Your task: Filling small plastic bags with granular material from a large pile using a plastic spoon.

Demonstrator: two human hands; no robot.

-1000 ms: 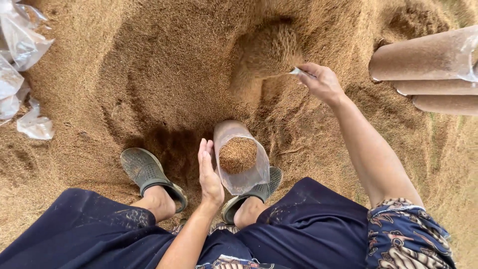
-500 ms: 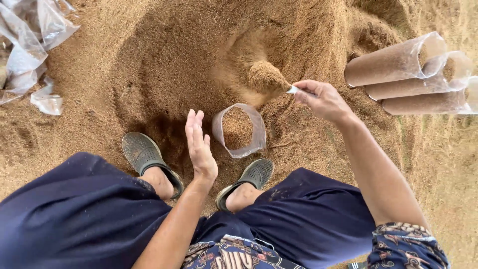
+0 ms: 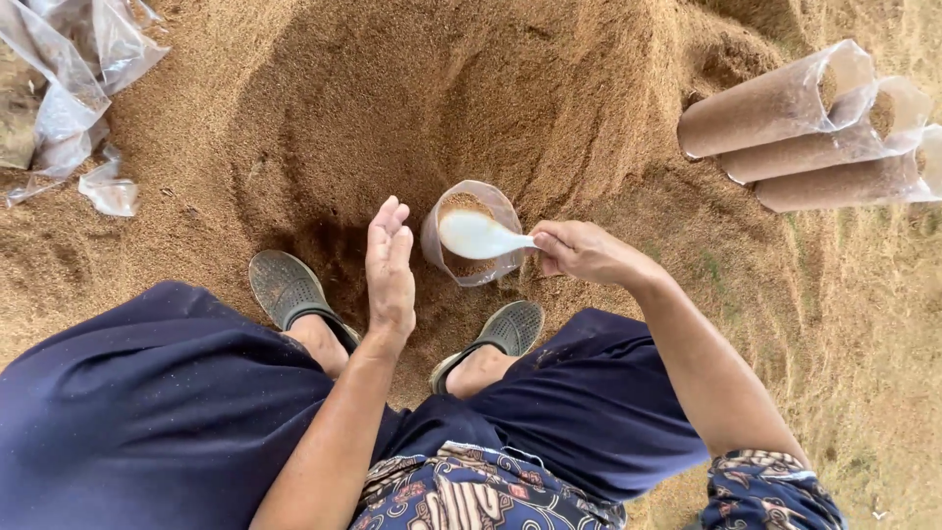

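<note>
A: Between your 2 feet, just ahead of the sandals (image 3: 287,287), stands the clear bag (image 3: 469,234), upright, mouth up, partly filled w/ sawdust.

B: Which hand's closer?

A: Both flank it. Your left hand (image 3: 390,263) is flat & open, fingers together, edge-on beside the bag's left wall; can't tell if it's touching. Your right hand (image 3: 581,251) pinches the handle of a white scoop (image 3: 478,236), bowl lying across the bag's mouth.

B: Anything else?

A: 3 packed bags (image 3: 800,128) lie on their sides far right, well apart. Empty plastic bags (image 3: 74,93) top left, on the sawdust pile (image 3: 442,88).
</note>
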